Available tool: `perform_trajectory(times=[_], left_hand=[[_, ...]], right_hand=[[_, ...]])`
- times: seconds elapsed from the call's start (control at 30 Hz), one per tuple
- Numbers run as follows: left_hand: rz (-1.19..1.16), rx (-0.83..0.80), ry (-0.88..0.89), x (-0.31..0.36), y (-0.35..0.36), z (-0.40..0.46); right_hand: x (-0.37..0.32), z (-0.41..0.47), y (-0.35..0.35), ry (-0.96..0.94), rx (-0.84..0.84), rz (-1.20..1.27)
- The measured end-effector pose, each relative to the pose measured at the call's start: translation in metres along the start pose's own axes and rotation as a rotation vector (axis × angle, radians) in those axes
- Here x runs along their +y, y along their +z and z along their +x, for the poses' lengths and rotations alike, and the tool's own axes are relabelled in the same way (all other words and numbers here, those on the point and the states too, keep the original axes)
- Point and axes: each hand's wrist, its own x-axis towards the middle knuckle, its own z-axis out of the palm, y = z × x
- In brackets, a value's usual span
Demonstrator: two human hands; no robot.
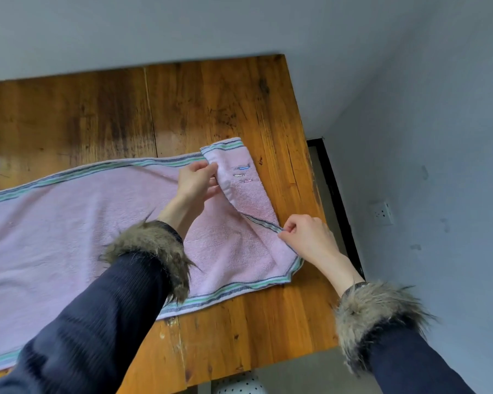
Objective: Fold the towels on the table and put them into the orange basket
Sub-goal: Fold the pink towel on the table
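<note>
A long pink towel [77, 231] with green and blue striped edges lies spread across the wooden table [211, 103], running off the left of the view. Its right end is turned back over itself, showing small embroidered marks. My left hand [197, 182] pinches the far corner of that turned-back end. My right hand [308, 237] pinches the near corner by its striped hem, close to the table's right edge. No orange basket is in view.
The table's right edge [310, 177] runs close beside my right hand, with a grey wall and a socket [382, 213] beyond. A white dotted object [239, 385] sits below the table's near edge. Bare wood shows behind the towel.
</note>
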Motion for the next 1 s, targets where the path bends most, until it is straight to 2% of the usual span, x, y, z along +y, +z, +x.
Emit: perform_trajectory(times=[0.13, 0.27, 0.33, 0.4, 0.43, 0.5, 0.57, 0.63, 0.7, 0.77, 0.87, 1.0], left_hand=[[0.059, -0.014, 0.13, 0.024, -0.009, -0.022], [0.089, 0.003, 0.246, 0.038, -0.055, -0.044], [0.08, 0.045, 0.261, 0.039, -0.082, -0.047], [0.095, 0.093, 0.203, 0.028, -0.107, -0.048], [0.131, 0.12, 0.149, 0.019, -0.117, -0.05], [0.316, 0.22, 0.087, -0.011, -0.142, -0.054], [0.656, 0.323, 0.18, -0.047, -0.155, -0.064], [0.914, 0.344, 0.219, -0.08, -0.168, -0.076], [1.042, 0.273, 0.112, -0.106, -0.175, -0.085], [1.112, 0.177, 0.03, -0.123, -0.176, -0.093], [1.196, 0.108, 0.015, -0.13, -0.176, -0.094], [1.265, 0.048, -0.03, -0.129, -0.175, -0.087]], right_hand=[[-0.035, -0.022, -0.016, -0.072, -0.049, 0.188], [-0.093, -0.046, -0.006, -0.2, -0.156, 0.362], [-0.121, -0.05, 0.011, -0.261, -0.234, 0.403], [-0.14, -0.049, 0.034, -0.278, -0.317, 0.414], [-0.144, -0.045, 0.044, -0.291, -0.323, 0.374], [-0.15, -0.033, 0.066, -0.344, -0.228, 0.184], [-0.138, -0.019, 0.071, -0.366, -0.057, 0.074], [-0.128, 0.0, 0.076, -0.413, 0.069, -0.082], [-0.121, 0.018, 0.079, -0.449, 0.063, -0.291], [-0.119, 0.032, 0.081, -0.467, -0.025, -0.429], [-0.114, 0.042, 0.083, -0.463, -0.103, -0.505], [-0.108, 0.04, 0.088, -0.42, -0.1, -0.52]])
